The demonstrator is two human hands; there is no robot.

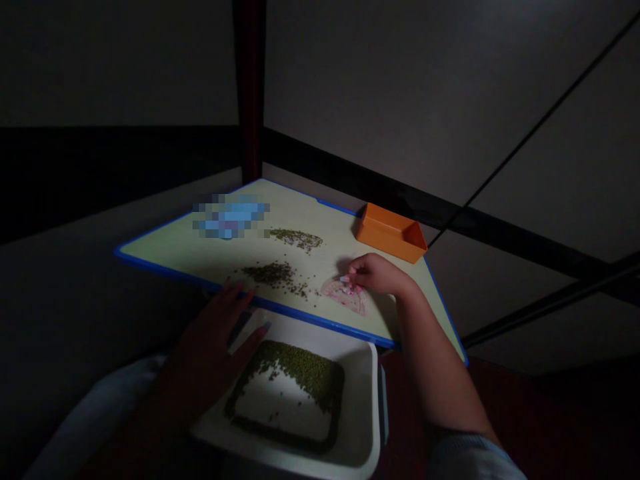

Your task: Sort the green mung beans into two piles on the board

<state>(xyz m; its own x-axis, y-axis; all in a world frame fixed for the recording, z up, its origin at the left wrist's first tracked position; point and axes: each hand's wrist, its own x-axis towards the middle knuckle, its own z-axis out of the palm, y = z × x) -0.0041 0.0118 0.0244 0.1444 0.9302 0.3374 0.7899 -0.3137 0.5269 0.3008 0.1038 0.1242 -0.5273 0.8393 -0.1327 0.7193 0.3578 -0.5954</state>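
My right hand [375,273] is closed in a pinch above a pink half-round patch [345,297] on the pale board [200,257]. Whether anything is between its fingertips is too dark and small to tell. My left hand [225,327] has its fingers spread at the board's near blue edge, above the rim of a white basin [367,387]. Beside its fingertips lies a loose heap of dark small beans [273,272]. Farther back is a patch of greenish beans [297,238]. Many small green beans [310,370] lie in the basin, mostly toward its far side.
An orange rectangular tray [393,233] stands at the board's far right corner. A blurred-out blue item [233,217] lies at the back left. Pale panels and a dark red post [250,93] rise behind the board. The surroundings are dim.
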